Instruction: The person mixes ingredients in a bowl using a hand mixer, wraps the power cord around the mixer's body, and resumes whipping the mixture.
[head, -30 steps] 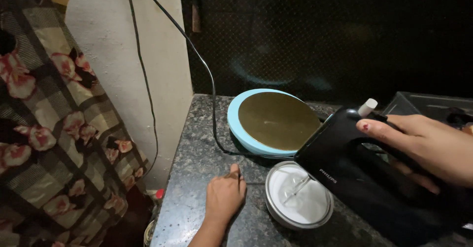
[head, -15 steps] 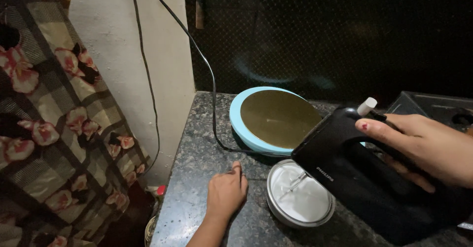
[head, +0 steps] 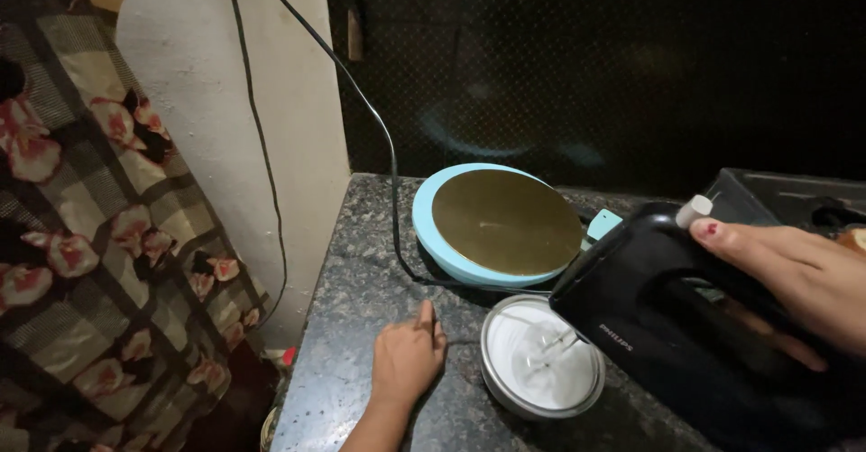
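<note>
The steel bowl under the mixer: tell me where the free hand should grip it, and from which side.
Grip the steel bowl by its left rim, coming from the left hand lying flat on the counter beside it. The round rim is bare there; the black hand mixer, held by the right hand, covers the right side, beaters dipped into white cream.

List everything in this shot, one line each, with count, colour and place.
hand mixer: one, black, over the bowl, beaters in it
bowl: one, metal, white mix inside, on the counter
round appliance: one, light blue with golden top, behind the bowl
cord: one, black, from the wall down to the counter
counter: one, dark speckled stone
curtain: one, checked with flowers, far left
left hand: flat on the counter beside the bowl
right hand: grip around the mixer handle
</note>
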